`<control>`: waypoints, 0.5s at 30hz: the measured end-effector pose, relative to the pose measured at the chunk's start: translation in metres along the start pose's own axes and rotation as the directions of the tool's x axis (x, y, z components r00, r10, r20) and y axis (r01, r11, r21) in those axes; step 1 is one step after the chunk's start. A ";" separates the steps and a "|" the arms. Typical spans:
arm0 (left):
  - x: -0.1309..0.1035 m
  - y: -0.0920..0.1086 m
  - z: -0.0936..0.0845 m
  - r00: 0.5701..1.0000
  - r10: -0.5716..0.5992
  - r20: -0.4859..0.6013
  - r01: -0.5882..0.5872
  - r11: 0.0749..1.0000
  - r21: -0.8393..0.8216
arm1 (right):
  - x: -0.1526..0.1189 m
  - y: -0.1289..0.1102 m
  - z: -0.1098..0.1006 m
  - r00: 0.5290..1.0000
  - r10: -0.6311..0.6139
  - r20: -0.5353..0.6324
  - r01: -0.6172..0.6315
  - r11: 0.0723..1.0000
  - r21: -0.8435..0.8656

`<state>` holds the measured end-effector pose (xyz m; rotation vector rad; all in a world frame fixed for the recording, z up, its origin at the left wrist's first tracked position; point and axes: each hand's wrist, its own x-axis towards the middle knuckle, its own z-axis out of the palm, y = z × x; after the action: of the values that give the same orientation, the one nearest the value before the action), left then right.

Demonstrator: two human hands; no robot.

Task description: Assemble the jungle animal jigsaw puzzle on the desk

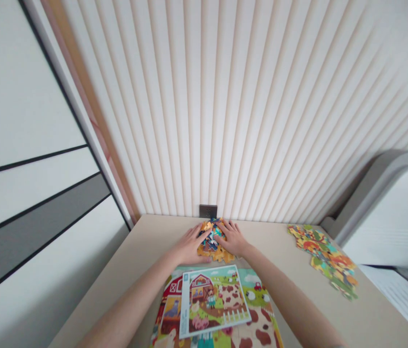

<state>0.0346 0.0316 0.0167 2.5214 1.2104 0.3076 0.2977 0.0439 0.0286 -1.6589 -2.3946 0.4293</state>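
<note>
Pile of loose jigsaw pieces, orange, blue and teal: lay toward the far edge of the tabletop, near a dark wall plate. Left hand: was spread wide against the pile's left side, thumb reaching over the pieces. Right hand: was likewise spread wide, on the pile's right side, thumb pointing inward. Larger farm picture, with sheep and a brown-spotted cow: lay flat, nearer the person, between the forearms. Picture card, white-bordered, of a similar farm scene: rested slightly askew on top of it. Second group of pieces, green, orange and yellow: lay well apart, at right. Wall panel: stood behind, pale and ribbed.
</note>
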 end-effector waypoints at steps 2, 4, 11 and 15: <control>-0.006 -0.009 -0.004 1.000 -0.004 -0.005 0.004 1.000 0.009 | 0.006 -0.012 0.003 1.000 -0.011 -0.003 0.011 1.000 0.003; -0.012 -0.017 -0.008 1.000 0.000 -0.010 0.000 1.000 0.017 | 0.008 -0.022 0.004 1.000 -0.010 -0.011 0.010 1.000 0.003; -0.028 -0.028 -0.016 0.995 0.069 -0.072 -0.067 0.997 0.025 | 0.002 -0.040 0.008 1.000 -0.029 -0.008 0.029 1.000 0.000; -0.040 -0.037 -0.020 0.994 0.053 -0.097 -0.050 0.998 0.030 | 0.006 -0.053 0.012 0.998 -0.062 0.004 0.062 0.998 0.014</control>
<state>-0.0235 0.0256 0.0188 2.5918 1.1945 0.4343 0.2451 0.0303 0.0357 -1.5748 -2.4337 0.4383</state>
